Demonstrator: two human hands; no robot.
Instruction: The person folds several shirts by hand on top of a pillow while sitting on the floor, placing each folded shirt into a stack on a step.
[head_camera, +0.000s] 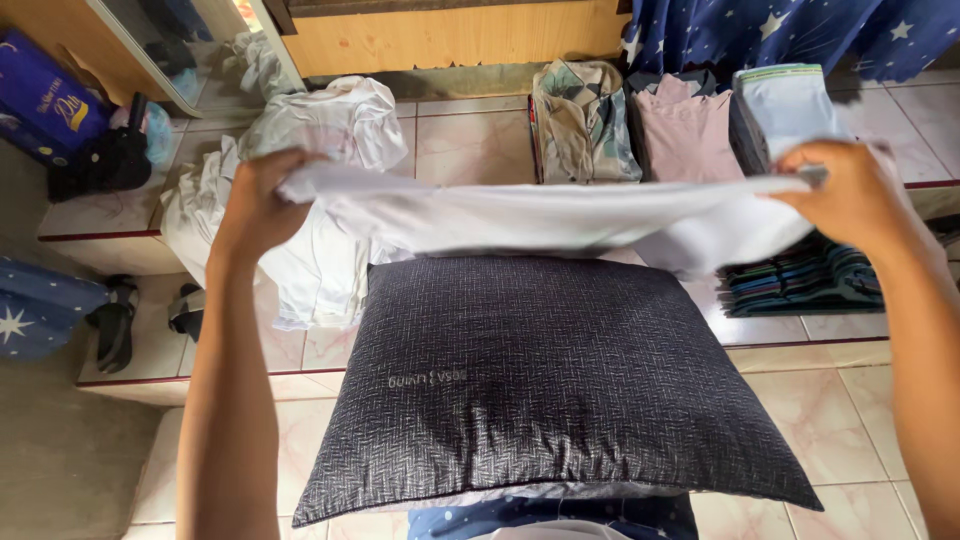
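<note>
- The left hand (262, 200) has its grip closed on one end of a white garment (540, 215), left of centre in the frame.
- The right hand (850, 190) pinches the other end at the right, so the cloth hangs stretched across the middle.
- Just below lies a dark grey pillow (540, 380).
- A heap of white clothes (320, 180) sits upper left.
- Folded clothes (680, 130) line the top right on the tiled floor (470, 140).
</note>
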